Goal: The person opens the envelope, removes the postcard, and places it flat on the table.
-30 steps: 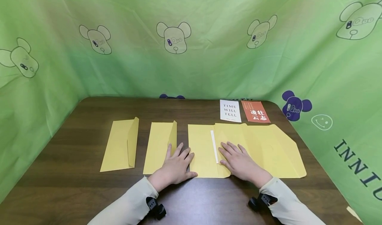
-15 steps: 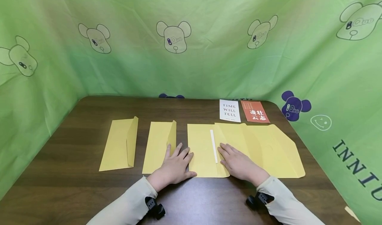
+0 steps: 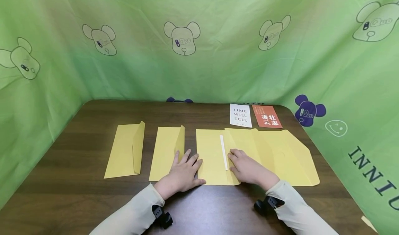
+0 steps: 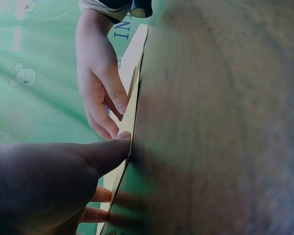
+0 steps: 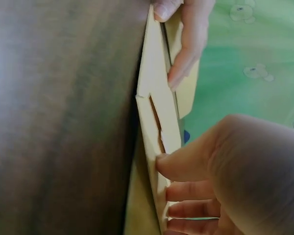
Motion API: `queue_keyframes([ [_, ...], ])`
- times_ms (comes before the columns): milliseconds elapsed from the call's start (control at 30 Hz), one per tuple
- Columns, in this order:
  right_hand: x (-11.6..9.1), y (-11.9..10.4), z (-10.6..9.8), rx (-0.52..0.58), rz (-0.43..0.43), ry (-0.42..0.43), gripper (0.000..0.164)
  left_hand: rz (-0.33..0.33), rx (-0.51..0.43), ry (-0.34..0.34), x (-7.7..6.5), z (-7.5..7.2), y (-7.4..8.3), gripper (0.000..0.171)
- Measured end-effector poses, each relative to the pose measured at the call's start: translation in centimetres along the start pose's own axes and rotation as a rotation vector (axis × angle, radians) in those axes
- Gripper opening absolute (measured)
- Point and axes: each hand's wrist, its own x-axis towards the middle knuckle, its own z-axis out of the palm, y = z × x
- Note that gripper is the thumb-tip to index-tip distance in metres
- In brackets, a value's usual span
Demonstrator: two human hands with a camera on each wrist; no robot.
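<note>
Lying nearer right hand (image 3: 250, 169): white strip (image 3: 223, 153), just left, front-to-back
Left hand (image 3: 183, 176): fingers spread
Right fingers: bent, pinch unclear

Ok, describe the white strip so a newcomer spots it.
On the brown table, find the yellow paper between the left hand and right hand. The white strip runs front to back on it, just left of the right hand. It's narrow; the white card beyond is broad and printed.

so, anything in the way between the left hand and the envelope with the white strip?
Nothing visible: the left hand touches the envelope at its left edge; the white strip lies farther right, with no object between.
</note>
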Motion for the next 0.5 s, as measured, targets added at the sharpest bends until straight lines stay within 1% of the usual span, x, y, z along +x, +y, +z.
queue_keyframes([
  [100,0.3,0.3,-0.3,0.039,-0.010,0.011,0.042,-0.003,0.004,0.003,0.0,0.0,0.0,0.070],
  [233,0.8,0.8,-0.7,0.093,-0.009,0.043,0.034,-0.006,0.010,0.001,0.1,0.0,-0.1,0.070],
  [333,1.3,1.1,-0.8,0.146,0.023,0.067,0.029,-0.007,0.011,-0.002,0.1,-0.1,-0.1,0.070],
  [500,2.1,1.6,-0.7,0.201,0.068,0.095,0.030,0.003,0.004,0.007,0.1,0.2,-0.1,0.071],
])
